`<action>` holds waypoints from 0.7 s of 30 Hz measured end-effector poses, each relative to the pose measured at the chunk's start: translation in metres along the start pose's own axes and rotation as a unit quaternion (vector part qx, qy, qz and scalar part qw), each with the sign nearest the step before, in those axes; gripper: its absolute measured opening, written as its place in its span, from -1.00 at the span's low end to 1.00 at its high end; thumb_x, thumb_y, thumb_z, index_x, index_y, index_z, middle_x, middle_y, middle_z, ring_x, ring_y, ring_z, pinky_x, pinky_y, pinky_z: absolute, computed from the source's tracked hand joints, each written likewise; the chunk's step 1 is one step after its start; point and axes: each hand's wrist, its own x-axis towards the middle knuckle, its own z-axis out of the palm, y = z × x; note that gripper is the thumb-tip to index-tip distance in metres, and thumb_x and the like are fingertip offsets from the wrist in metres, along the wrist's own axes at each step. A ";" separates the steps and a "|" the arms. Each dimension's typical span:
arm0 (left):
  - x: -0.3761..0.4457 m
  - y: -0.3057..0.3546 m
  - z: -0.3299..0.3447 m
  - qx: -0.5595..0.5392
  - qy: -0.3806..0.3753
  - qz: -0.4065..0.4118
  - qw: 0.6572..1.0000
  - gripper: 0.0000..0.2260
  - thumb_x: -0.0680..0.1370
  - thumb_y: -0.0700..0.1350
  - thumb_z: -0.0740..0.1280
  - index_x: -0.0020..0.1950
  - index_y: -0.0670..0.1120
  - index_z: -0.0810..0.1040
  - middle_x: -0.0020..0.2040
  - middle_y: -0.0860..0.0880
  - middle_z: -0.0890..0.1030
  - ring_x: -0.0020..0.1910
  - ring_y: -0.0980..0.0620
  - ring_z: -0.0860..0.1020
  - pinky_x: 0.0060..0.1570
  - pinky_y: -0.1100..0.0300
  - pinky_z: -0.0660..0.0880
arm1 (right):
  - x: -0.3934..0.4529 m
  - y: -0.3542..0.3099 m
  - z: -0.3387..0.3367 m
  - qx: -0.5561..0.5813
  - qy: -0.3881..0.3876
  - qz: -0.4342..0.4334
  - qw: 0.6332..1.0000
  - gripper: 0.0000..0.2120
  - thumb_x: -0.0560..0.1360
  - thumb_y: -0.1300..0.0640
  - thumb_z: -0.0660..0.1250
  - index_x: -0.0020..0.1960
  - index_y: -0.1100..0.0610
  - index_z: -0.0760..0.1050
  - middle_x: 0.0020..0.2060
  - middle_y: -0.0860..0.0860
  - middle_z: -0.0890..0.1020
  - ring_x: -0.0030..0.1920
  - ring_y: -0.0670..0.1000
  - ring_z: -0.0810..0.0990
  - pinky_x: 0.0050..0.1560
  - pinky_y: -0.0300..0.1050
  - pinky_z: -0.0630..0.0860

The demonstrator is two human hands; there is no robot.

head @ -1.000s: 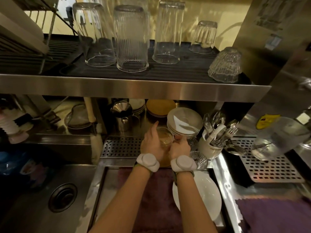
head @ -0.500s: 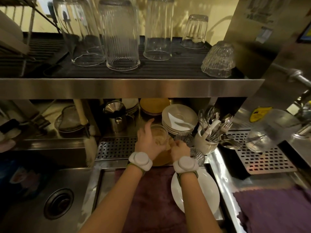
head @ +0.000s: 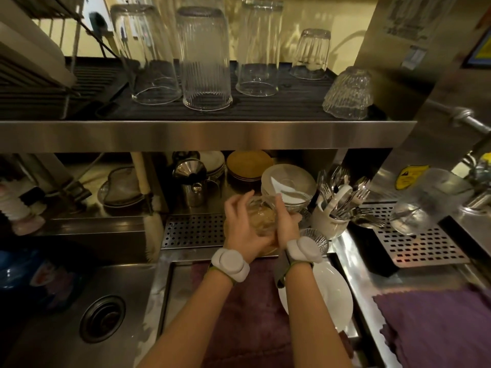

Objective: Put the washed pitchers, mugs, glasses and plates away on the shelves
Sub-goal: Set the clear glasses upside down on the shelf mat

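My left hand (head: 240, 224) and my right hand (head: 285, 221) both clasp a clear ribbed glass (head: 261, 216) just above the perforated drain tray (head: 194, 231) under the steel shelf (head: 207, 135). Several upturned tall glasses, such as the ribbed one (head: 204, 59), stand on the shelf's black mat, with a short tumbler (head: 312, 53) and a cut-glass bowl (head: 346, 94) to the right. A stack of white plates (head: 289, 183) sits right behind my hands. A white plate (head: 332, 293) lies on the purple towel below my right wrist. A small glass dish (head: 316, 237) sits beside that wrist.
A cutlery holder (head: 332, 221) full of forks stands right of my hands. A steel pitcher (head: 192, 181) and yellow plates (head: 248, 163) are at the back. The sink (head: 79, 314) is at lower left. A clear glass (head: 425, 200) lies on the right grate.
My right hand has come up from beside the glass dish and now grips the ribbed glass together with my left hand; the glass sits slightly higher.
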 end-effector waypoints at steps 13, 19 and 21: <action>-0.006 0.020 -0.014 -0.005 -0.001 -0.017 1.000 -0.30 0.35 -0.01 0.46 0.37 -0.17 0.23 0.29 -0.15 0.29 0.21 -0.11 0.41 0.15 -0.07 0.44 | -0.041 -0.009 0.009 -0.030 0.027 -0.316 0.948 -0.07 0.21 0.22 0.58 0.42 0.18 0.12 0.27 0.09 0.36 0.18 -0.06 0.46 0.09 -0.55 0.41; 0.002 0.042 -0.031 -0.079 0.076 0.010 0.994 -0.29 0.27 -0.08 0.52 0.34 -0.13 0.29 0.22 -0.05 0.31 0.03 0.24 0.35 -0.02 0.59 0.31 | -0.061 -0.034 -0.001 -0.090 -0.017 -0.388 0.917 -0.18 0.25 0.08 0.56 0.39 0.09 0.21 0.23 -0.03 0.30 0.20 -0.11 0.38 0.16 -0.36 0.39; 0.004 0.048 -0.036 -0.090 0.089 0.032 0.991 -0.26 0.24 -0.10 0.54 0.34 -0.15 0.29 0.17 -0.01 0.30 0.02 0.26 0.34 -0.04 0.68 0.24 | -0.070 -0.046 -0.008 -0.081 -0.076 -0.397 0.911 -0.20 0.29 0.12 0.53 0.40 0.04 0.17 0.28 0.01 0.35 0.27 -0.03 0.42 0.25 -0.13 0.45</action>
